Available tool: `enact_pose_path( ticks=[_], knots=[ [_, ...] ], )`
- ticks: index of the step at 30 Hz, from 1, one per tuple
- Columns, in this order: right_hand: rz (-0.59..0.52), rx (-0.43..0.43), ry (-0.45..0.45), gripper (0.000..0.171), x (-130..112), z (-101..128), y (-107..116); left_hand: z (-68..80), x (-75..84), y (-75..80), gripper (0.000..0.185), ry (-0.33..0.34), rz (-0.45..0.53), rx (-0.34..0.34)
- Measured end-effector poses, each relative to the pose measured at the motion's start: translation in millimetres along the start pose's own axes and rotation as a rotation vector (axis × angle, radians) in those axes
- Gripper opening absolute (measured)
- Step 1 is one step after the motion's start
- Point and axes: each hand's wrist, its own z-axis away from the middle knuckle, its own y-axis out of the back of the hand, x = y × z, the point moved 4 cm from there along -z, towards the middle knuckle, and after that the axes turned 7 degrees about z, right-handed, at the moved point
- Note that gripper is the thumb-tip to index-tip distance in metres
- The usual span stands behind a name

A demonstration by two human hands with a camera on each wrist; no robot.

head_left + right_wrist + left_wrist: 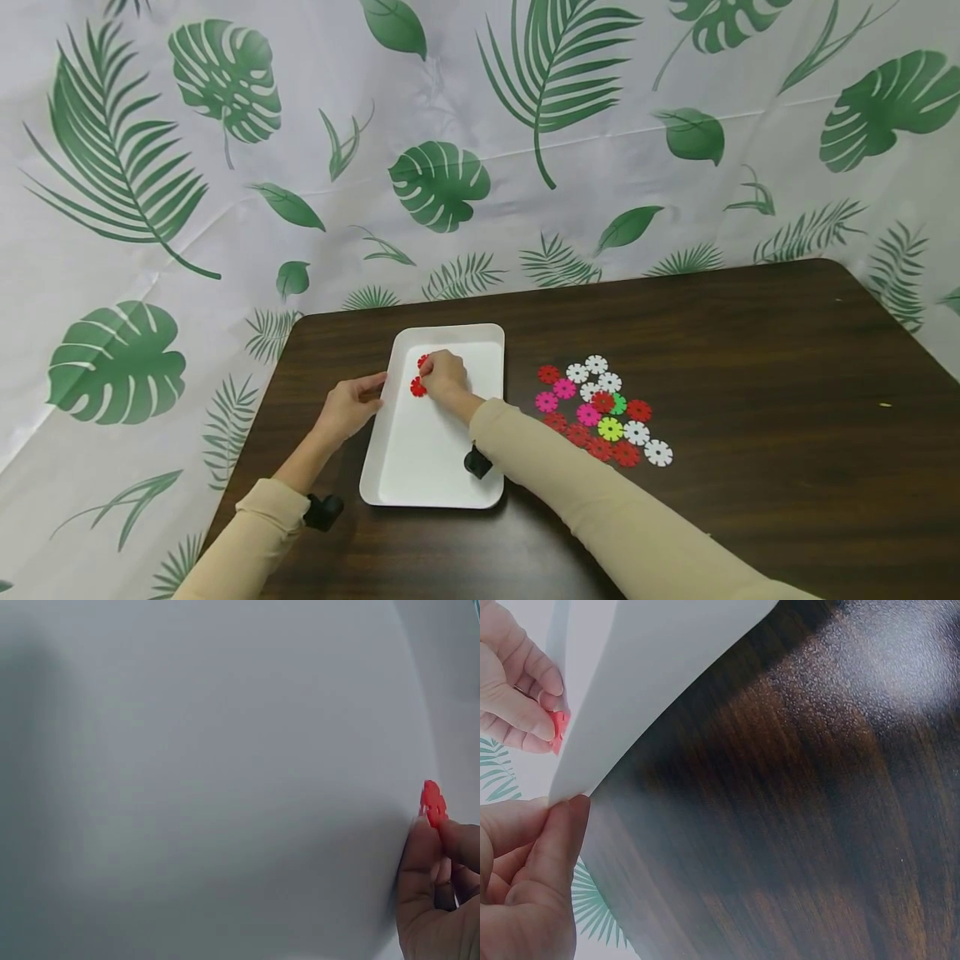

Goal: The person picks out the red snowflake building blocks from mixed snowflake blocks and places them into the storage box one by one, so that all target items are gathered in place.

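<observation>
A white tray [420, 475] lies on the dark wooden table. My left hand [348, 408] pinches its left rim between thumb and fingertips; the left wrist view shows this hand [532, 862] at the tray's edge. Inside the tray, toward its far left, my right hand [444, 377] pinches a red notched disc, seen in the right wrist view as a red disc [433, 802] between thumb and fingers. Red at two spots shows beside that hand in the head view, one a notched disc [417, 387]; the fingers partly cover the upper one.
Right of the tray, a loose group of notched plastic discs lies on the table [750, 375]: red discs [626, 454], white discs [658, 452], pink discs [546, 402], a green disc [618, 404] and a yellow-green disc [611, 429]. A leaf-printed cloth [337, 267] hangs behind.
</observation>
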Motion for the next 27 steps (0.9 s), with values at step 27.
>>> enact_pose_path(
  ticks=[27],
  knots=[
    [0.006, -0.004, 0.000, 0.005, 6.4, -2.4, -2.0, 1.1, 0.1, -1.9, 0.044, 0.026, 0.021, 0.019]
  ],
)
